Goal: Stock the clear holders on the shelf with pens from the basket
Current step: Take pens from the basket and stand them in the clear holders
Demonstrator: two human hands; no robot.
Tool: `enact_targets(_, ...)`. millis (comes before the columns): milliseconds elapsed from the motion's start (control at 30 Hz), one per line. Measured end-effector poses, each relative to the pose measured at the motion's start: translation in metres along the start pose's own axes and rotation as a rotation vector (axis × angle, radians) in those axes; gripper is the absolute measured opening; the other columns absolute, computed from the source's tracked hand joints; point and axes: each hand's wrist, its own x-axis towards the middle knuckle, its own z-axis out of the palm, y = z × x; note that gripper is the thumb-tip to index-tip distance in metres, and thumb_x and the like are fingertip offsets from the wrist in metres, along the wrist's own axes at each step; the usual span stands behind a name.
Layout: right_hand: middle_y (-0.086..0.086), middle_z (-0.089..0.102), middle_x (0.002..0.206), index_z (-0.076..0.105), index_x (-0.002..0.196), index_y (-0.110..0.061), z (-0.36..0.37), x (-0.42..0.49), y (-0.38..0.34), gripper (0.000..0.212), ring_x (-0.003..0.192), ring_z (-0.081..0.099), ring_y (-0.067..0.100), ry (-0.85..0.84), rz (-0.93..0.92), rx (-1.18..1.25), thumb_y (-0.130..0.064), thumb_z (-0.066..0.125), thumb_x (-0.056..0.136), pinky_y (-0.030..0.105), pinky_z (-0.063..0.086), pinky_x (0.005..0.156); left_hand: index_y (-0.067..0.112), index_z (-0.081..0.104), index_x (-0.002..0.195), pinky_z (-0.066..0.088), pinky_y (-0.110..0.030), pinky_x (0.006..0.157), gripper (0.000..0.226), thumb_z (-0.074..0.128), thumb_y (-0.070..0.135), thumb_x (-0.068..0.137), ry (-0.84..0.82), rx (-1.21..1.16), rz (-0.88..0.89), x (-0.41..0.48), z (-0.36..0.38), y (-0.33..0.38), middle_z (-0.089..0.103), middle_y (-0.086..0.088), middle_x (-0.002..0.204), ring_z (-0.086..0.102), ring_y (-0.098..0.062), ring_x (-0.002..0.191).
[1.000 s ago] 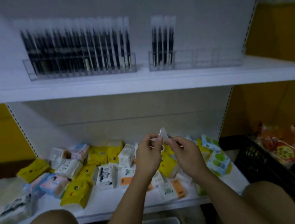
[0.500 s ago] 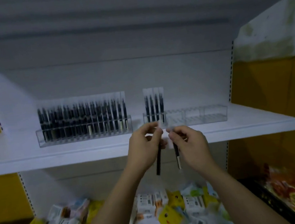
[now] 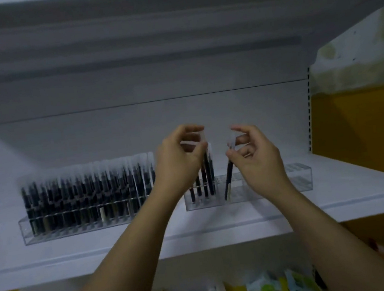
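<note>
Tips down in the clear holder, the left hand pinches an upright pen, the right hand a leaning pen. White shelf, yellow wall.

The white shelf bears a clear left holder packed with dark pens. Apart to its right stands the right holder, with few pens at its left end.

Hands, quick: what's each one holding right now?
Left hand: pinching an upright pen by its top, in the right clear holder.
Right hand: pinching a tilted pen by its top.
</note>
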Motion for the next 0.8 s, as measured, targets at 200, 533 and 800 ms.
enact_targets(200,-0.018,0.056,0.091,0.052,0.120,-0.028,0.018,0.036,0.013,0.041,0.067,0.060,-0.006,0.078,-0.033,0.002,-0.014,0.070,0.086,0.004,0.043,0.056,0.028,0.063,0.109,0.051,-0.007,0.064,0.022,0.067,0.020,0.089,0.065,0.120,0.091,0.036,0.004,-0.013,0.063,0.013,0.092,0.063,0.002,0.081)
enact_targets(533,-0.017,0.057,0.096,0.053,0.123,-0.029,0.043,0.046,0.039,0.042,0.071,0.059,-0.005,-0.009,-0.051,-0.124,-0.018,0.069,0.087,0.005,0.044,0.057,0.023,0.064,0.112,0.046,-0.002,0.067,0.024,0.067,0.020,0.088,0.105,0.210,0.139,0.047,0.013,-0.036,0.057,0.023,0.085,0.060,0.006,0.080)
enact_targets(800,-0.014,0.055,0.099,0.047,0.130,-0.039,0.047,0.022,0.052,0.052,0.075,0.059,0.002,-0.212,-0.046,-0.278,-0.017,0.067,0.088,0.029,0.055,0.070,0.023,0.065,0.109,0.047,-0.002,0.066,0.021,0.067,0.018,0.089,0.101,0.186,0.145,0.049,0.017,-0.038,0.058,0.020,0.085,0.060,0.005,0.079)
